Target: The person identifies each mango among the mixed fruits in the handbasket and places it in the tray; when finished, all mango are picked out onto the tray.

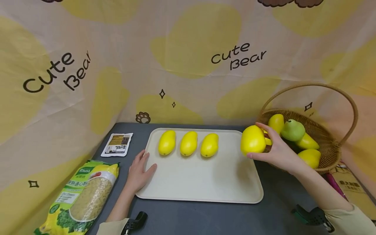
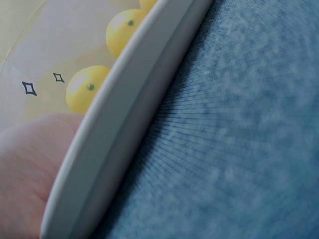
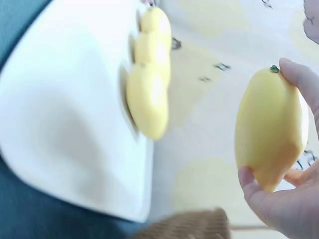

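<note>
My right hand (image 1: 277,150) holds a yellow mango (image 1: 252,140) between thumb and fingers, above the right end of a cream tray (image 1: 194,182). In the right wrist view the fingers and thumb span this mango (image 3: 271,124) from end to end. Three more mangoes, among them the middle mango (image 1: 189,143), lie in a row along the tray's far side. My left hand (image 1: 141,173) rests on the tray's left rim, its thumb stretched out over the tray. The left wrist view shows that rim (image 2: 119,109) up close, partly hiding the hand.
A wicker basket (image 1: 326,155) with a tall handle stands at the right, holding a green pear (image 1: 293,130) and several yellow mangoes. To the left lie a small white-and-brown packet (image 1: 117,144) and a bag of pasta (image 1: 85,195). A printed cloth (image 1: 188,65) hangs behind the table.
</note>
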A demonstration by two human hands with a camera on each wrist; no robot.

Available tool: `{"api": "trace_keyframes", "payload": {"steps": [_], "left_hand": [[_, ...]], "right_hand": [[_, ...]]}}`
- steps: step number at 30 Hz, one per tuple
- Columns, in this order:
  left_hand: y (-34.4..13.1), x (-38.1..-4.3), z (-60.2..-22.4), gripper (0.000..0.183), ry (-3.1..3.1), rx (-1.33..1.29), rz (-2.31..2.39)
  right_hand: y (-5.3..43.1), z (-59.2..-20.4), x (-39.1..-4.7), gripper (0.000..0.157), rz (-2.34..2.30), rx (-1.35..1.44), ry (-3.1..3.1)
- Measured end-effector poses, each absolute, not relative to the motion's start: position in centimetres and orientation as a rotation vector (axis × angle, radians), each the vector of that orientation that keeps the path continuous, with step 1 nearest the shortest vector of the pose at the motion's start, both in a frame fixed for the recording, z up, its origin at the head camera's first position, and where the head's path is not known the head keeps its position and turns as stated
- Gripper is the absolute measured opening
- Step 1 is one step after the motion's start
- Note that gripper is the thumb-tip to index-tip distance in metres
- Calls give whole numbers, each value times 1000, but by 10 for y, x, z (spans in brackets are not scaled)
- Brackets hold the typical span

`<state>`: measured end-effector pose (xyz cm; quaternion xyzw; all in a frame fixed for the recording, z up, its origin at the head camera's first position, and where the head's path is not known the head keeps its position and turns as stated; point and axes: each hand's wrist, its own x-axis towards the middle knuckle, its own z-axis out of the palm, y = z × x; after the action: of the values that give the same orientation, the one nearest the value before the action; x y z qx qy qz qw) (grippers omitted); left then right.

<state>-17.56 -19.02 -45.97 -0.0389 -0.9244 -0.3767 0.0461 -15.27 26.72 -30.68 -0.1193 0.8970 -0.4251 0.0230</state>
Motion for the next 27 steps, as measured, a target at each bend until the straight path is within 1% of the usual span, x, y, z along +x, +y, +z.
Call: {"api": "trace_keyframes", "payload": {"steps": [6, 9, 13, 19, 27], "left_hand": [[-190, -176, -461, 64, -2820, -114, -1166], [-190, -177, -461, 64, -2817, -113, -1165], [-189, -178, -461, 64, -2811, -117, -1167], [-189, -177, -463, 64, -2810, -117, -1169], [-190, -175, -462, 64, -2794, -115, -1181]], "right_hand": [[243, -337, -165, 107, -1386, -523, 2794], [236, -354, -172, 107, -1419, -558, 2798], [234, -373, -181, 106, -1467, -511, 2749], [236, -395, -192, 111, -1448, -395, 2683], [236, -415, -207, 114, -1450, -340, 2662]]}}
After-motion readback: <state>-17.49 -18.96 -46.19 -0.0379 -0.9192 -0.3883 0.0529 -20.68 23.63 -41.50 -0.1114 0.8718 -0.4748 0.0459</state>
